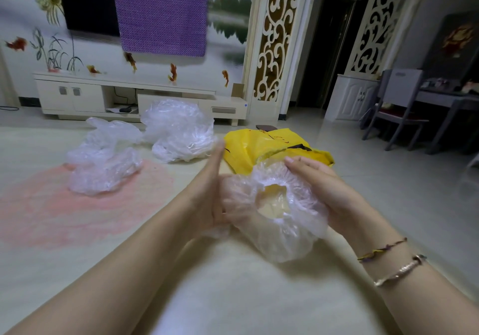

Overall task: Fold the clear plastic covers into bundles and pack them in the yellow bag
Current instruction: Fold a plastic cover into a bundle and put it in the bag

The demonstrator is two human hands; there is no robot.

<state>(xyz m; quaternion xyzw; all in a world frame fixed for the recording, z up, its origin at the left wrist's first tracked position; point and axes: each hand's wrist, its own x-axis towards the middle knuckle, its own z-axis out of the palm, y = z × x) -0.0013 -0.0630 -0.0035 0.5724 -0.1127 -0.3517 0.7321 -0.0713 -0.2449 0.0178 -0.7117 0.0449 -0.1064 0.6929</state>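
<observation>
A clear plastic cover (pixel 280 220) with a gathered elastic rim is held up between both hands above the floor, its round opening facing me. My left hand (pixel 211 192) has straight fingers pointing up, its palm pressed against the cover's left side. My right hand (pixel 321 186) curls round the cover's right edge, fingers over the rim. The yellow bag (pixel 261 148) lies on the floor just behind the hands. Two heaps of clear covers sit further left: one (pixel 103 158) on a pink patch, another (pixel 178 129) near the TV cabinet.
A low white TV cabinet (pixel 77 96) runs along the back wall under a purple cloth (pixel 160 10). A grey chair (pixel 396 109) and table stand at right. Pale tiled floor (pixel 233 295) lies below my arms.
</observation>
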